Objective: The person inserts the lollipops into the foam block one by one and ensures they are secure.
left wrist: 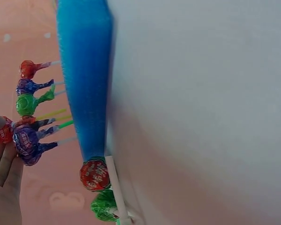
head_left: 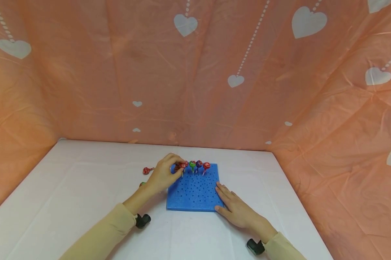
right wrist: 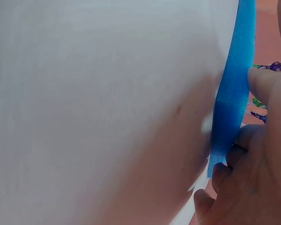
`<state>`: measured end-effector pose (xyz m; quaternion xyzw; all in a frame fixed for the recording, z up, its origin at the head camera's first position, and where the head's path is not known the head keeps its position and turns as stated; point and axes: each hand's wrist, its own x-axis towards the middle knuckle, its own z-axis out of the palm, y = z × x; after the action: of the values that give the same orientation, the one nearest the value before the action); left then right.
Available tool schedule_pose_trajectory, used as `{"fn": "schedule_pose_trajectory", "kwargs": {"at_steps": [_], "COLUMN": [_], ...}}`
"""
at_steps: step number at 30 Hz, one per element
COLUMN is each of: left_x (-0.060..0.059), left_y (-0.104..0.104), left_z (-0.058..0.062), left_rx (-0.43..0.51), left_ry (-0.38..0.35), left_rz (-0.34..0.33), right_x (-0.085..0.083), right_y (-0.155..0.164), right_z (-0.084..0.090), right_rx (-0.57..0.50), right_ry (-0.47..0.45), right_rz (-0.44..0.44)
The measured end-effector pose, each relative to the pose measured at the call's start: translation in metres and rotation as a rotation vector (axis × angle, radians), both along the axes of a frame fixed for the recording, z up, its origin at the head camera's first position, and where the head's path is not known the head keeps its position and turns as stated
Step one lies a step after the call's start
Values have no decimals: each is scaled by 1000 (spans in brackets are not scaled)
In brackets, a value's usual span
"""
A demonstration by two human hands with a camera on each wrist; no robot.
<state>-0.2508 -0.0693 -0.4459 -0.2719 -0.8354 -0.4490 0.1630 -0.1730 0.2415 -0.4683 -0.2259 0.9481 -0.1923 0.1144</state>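
Note:
My left hand point(head_left: 163, 174) pinches a red-wrapped lollipop point(left wrist: 3, 131) between thumb and fingers, over the back left of a blue foam board point(head_left: 194, 198) dotted with small holes. Its yellow stick point(left wrist: 51, 114) points at the board; whether the tip sits in a hole I cannot tell. A purple lollipop point(left wrist: 27, 143) stands close to those fingers. Along the board's back edge stand a green lollipop point(head_left: 192, 164), a dark purple one point(head_left: 199, 164) and another red one point(head_left: 206, 165). On the board's right edge rests my right hand point(head_left: 237, 211), fingers extended.
Left of the board, a loose red lollipop point(head_left: 146, 170) lies on the white tabletop point(head_left: 95, 180). A green-wrapped lollipop point(head_left: 142, 183) is partly hidden by my left forearm. Orange cloth point(head_left: 169, 90) with white hearts hangs behind and at both sides.

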Motion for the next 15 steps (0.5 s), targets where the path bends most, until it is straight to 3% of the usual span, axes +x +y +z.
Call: {"fn": "schedule_pose_trajectory", "kwargs": {"at_steps": [9,15], "left_x": [3,2], "left_y": [0,0], "left_z": [0,-2], "left_rx": [-16,-22], "left_ry": [-32,-15], "left_rz": [-4,-7], "right_x": [1,0], "right_y": [0,0], "right_z": [0,-1], "right_rx": [9,-12], "right_ry": [4,4], "right_rz": [-6,2]}}
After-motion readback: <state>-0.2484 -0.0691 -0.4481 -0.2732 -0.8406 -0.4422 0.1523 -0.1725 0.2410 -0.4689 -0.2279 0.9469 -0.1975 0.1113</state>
